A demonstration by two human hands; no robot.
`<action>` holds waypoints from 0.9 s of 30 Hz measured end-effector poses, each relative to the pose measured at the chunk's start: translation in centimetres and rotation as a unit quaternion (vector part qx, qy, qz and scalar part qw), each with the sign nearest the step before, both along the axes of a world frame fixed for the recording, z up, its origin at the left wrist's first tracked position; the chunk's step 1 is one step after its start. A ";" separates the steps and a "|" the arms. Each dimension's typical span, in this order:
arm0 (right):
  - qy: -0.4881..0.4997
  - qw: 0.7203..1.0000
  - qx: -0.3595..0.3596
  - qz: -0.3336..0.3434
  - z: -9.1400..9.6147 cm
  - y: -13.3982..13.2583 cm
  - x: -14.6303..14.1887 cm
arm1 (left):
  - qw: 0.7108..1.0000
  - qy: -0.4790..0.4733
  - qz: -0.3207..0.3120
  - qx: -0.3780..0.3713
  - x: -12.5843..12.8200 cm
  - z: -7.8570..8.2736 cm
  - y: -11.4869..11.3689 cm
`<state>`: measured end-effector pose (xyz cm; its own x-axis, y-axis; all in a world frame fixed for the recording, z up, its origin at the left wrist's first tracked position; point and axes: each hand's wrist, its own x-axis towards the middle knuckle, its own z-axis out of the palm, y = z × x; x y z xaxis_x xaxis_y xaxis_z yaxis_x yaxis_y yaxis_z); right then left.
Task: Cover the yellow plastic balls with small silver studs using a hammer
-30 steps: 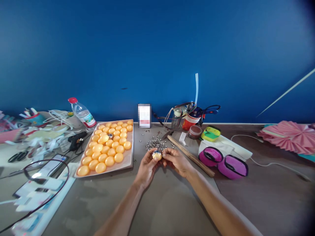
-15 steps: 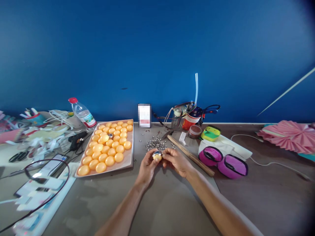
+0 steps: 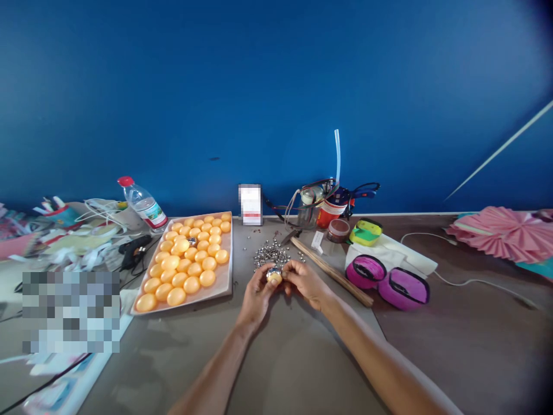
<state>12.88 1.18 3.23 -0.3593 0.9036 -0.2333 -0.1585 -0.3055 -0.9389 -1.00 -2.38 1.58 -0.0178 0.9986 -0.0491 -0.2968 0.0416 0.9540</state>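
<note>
Just in front of me, my left hand (image 3: 256,297) is closed around an orange ball (image 3: 273,276) that looks like a table tennis ball. Shiny silver pieces cover its upper part, and bare orange shows below. The fingertips of my right hand (image 3: 305,283) are pinched together against the ball's right side; anything between them is too small to make out. Right behind the hands lies a loose heap of small shiny metal pieces (image 3: 270,252). To the left, a white tray (image 3: 223,278) holds rows of orange balls, one of them partly covered in silver.
A wooden-handled hammer (image 3: 334,275) lies to the right of the hands. Beyond it are a small round jar (image 3: 338,230) and magenta pouches (image 3: 404,288). A phone-like screen (image 3: 251,204) leans on the blue wall. A bottle (image 3: 149,208) and a glue gun (image 3: 133,251) are at left.
The view has shifted slightly, so the table items sit a little further left. Both hands keep the same hold at the ball, with only slight finger movement.
</note>
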 end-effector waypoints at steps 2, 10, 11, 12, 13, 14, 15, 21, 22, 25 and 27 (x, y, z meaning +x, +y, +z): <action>-0.003 1.000 0.005 -0.004 0.0 0.0 -0.1 | 0.999 -0.034 -0.012 -0.006 0.1 0.2 0.0; 0.059 0.995 0.036 -0.069 -0.1 2.0 1.5 | 0.982 -0.185 -0.022 -0.029 0.2 1.7 0.4; 0.029 0.993 0.067 -0.091 -0.4 2.5 2.0 | 0.981 -0.190 -0.018 -0.028 0.1 1.8 0.4; -0.013 0.990 0.094 -0.103 -0.8 2.9 2.5 | 0.981 -0.192 -0.014 -0.025 0.0 1.9 0.5; -0.056 0.984 0.124 -0.114 -1.1 3.4 3.0 | 0.980 -0.195 -0.011 -0.025 -0.1 1.9 0.5; -0.096 0.976 0.154 -0.120 -1.5 3.7 3.4 | 0.980 -0.198 -0.006 -0.025 -0.2 1.9 0.6; -0.131 0.967 0.184 -0.118 -1.8 4.0 3.8 | 0.980 -0.198 -0.006 -0.026 -0.3 1.9 0.6; -0.252 0.910 0.330 0.006 -2.2 4.1 4.0 | 0.982 -0.187 0.015 -0.035 0.0 2.2 0.5; -0.265 0.902 0.341 0.021 -2.1 4.0 4.0 | 0.982 -0.184 0.013 -0.036 0.1 2.4 0.5; -0.292 0.887 0.355 0.042 -1.6 3.8 4.3 | 0.985 -0.169 -0.009 -0.034 0.4 3.4 0.9; -0.301 0.884 0.353 0.062 -1.2 3.7 4.6 | 0.986 -0.163 -0.030 -0.024 0.6 4.3 1.4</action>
